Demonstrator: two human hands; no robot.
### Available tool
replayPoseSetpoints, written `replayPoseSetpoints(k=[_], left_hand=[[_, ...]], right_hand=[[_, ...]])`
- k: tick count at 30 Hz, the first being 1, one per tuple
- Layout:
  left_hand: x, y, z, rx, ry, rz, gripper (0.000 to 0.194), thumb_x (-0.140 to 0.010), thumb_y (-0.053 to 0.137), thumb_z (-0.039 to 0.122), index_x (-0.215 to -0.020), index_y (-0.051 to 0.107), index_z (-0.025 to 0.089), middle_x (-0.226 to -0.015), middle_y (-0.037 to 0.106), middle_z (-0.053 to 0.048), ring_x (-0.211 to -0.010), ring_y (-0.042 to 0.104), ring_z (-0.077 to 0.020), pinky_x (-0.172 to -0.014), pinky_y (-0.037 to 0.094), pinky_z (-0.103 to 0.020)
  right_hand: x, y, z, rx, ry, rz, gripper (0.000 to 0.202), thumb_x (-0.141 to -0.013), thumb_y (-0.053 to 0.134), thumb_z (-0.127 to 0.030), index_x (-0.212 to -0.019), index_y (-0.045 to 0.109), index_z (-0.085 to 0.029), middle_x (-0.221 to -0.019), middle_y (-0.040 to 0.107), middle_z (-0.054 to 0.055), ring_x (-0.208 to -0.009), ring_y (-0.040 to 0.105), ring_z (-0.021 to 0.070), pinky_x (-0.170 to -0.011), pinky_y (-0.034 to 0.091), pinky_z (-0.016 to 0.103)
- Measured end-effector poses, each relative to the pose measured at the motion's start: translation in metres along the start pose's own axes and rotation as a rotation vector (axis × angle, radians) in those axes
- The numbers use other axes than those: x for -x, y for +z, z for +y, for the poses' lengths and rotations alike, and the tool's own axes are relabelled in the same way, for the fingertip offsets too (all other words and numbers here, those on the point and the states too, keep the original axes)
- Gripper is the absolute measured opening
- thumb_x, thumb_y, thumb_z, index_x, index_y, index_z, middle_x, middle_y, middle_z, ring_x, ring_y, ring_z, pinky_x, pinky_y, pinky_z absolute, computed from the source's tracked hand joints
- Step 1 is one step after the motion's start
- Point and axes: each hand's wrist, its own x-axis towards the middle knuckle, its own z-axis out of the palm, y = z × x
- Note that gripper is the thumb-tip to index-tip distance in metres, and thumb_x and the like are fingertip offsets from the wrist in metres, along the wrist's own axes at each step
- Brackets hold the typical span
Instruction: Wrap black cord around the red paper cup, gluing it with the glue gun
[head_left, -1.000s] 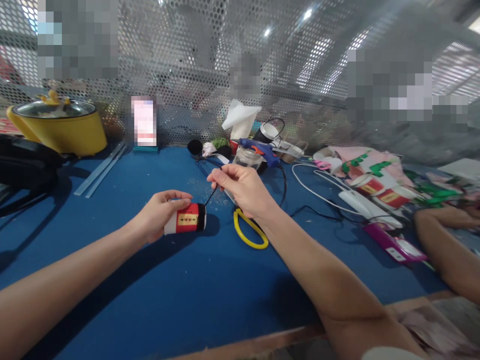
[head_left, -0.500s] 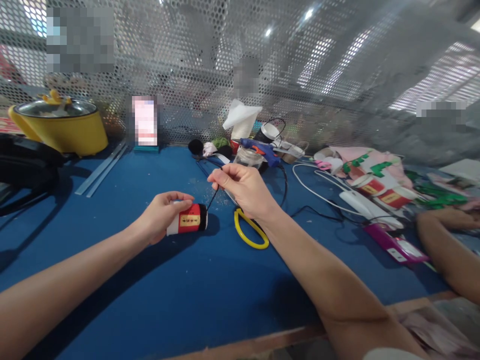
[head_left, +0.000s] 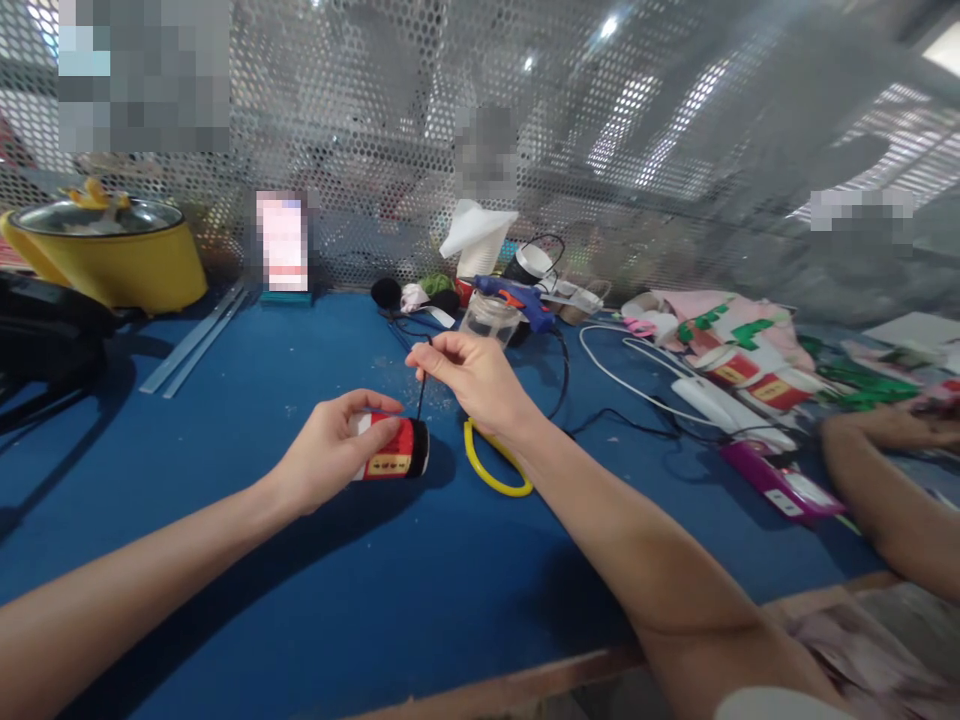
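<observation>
Head view: red-and-white cup (head_left: 388, 464) is held on its side above or on the blue surface (head_left: 315, 600), front and center; contact with the surface can't be told. Left hand (head_left: 330, 450) is clamped round the cup's white end, thumb laid over the red. Black cord (head_left: 421, 398) is wound as a band at the other end, its free length pinched between thumb and fingertips of the right hand (head_left: 472, 378). Hands are kept apart, joined only by cup and cord.

Around: yellow loop (head_left: 487, 477) is partly covered by the right wrist. Glass jar (head_left: 489, 318) and blue glue gun (head_left: 521, 300) are set just behind the right hand. Clear strips (head_left: 195, 340), yellow pot (head_left: 112, 265) and phone (head_left: 283, 240) are placed far left. Right side is crowded by white cable (head_left: 589, 360), purple power strip (head_left: 780, 487), red-labelled cups (head_left: 780, 390) and a co-worker's arm (head_left: 870, 500). Direct space round the cup is blocked by nothing but the hands.

Vs half a second ago: cup is shifted right, nearer the right hand, and rolled so its label is turned lower. Cord, slanted then, is now held nearly vertical in view. Both grips are unchanged.
</observation>
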Motion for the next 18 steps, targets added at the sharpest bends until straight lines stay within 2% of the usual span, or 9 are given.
replayPoseSetpoints(k=[10, 18], left_hand=[[0.0062, 0.0020, 0.0033, -0.077, 0.136, 0.027, 0.018, -0.067, 0.060, 0.028, -0.079, 0.059, 0.015, -0.059, 0.056, 0.002, -0.046, 0.046, -0.0078, -0.044, 0.037, -0.016], [0.0104, 0.0043, 0.0064, -0.033, 0.157, 0.063, 0.010, -0.062, 0.063, 0.021, -0.072, 0.063, 0.018, -0.050, 0.053, 0.004, -0.040, 0.041, -0.0072, -0.040, 0.032, -0.016]], right_hand=[[-0.0021, 0.0018, 0.0053, 0.044, 0.079, -0.036, 0.022, -0.073, 0.056, -0.033, -0.060, 0.057, -0.014, -0.057, 0.057, -0.001, -0.053, 0.048, 0.0084, -0.055, 0.037, 0.024], [-0.0014, 0.0043, 0.0051, 0.029, 0.136, -0.054, 0.020, -0.072, 0.056, -0.029, -0.059, 0.056, -0.015, -0.055, 0.057, -0.002, -0.055, 0.052, 0.0088, -0.060, 0.040, 0.024]])
